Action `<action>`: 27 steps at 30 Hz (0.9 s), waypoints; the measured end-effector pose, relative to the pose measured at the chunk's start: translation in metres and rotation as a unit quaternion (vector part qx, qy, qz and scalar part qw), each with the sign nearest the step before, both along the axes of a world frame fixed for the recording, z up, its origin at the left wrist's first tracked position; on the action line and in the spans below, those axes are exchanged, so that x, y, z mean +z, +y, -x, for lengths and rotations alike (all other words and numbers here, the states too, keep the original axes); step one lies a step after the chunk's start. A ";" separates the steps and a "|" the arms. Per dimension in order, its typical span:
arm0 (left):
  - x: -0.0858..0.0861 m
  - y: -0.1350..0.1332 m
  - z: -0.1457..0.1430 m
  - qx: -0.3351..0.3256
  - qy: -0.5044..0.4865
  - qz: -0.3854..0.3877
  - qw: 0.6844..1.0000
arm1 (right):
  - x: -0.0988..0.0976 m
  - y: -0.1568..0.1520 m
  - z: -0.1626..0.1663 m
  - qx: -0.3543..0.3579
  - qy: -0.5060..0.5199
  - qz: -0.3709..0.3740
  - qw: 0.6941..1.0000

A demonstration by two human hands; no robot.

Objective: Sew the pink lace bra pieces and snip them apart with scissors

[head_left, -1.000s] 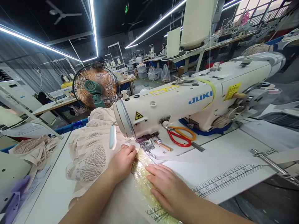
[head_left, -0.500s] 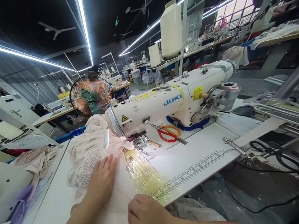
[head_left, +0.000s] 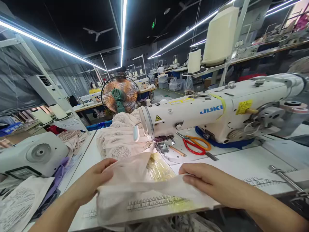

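Observation:
A thin, pale pink fabric piece (head_left: 135, 190) is stretched between my two hands above the table's front edge. My left hand (head_left: 96, 178) pinches its left side between thumb and fingers. On the other side, my right hand (head_left: 200, 178) grips the fabric's right end. The cloth is sheer enough that a printed ruler shows through. Behind it stands a white JUKI sewing machine (head_left: 193, 112), its needle area close to the fabric's far part. A heap of pale lace pieces (head_left: 118, 135) lies left of the machine head. Yellowish clear film (head_left: 159, 166) covers the table by the needle.
Scissors with red and orange handles (head_left: 196, 145) lie under the machine arm. A second white machine (head_left: 36, 151) stands at left, with purple cloth (head_left: 56, 180) beside it. Beyond are a fan (head_left: 120, 95) and large thread cones (head_left: 220, 35).
My hands have lifted the fabric off the table and spread it apart; my right hand has moved right and up. The camera view has turned left.

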State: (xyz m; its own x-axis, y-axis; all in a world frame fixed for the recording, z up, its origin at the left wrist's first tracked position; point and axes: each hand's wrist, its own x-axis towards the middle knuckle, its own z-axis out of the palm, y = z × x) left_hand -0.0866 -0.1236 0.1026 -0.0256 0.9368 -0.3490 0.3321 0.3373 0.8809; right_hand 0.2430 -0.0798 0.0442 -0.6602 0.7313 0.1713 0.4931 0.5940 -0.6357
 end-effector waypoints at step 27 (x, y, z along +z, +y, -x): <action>-0.096 0.156 -0.096 -0.181 0.529 -0.178 0.810 | -0.088 0.018 0.115 -0.119 -0.213 -0.277 0.929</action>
State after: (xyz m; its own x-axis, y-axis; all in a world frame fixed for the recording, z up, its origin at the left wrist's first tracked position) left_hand 0.0093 0.0326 0.0067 0.1656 0.9860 -0.0178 0.9847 -0.1643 0.0582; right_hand 0.1281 -0.0614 -0.0442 -0.5844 0.7432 0.3258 0.7896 0.6134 0.0171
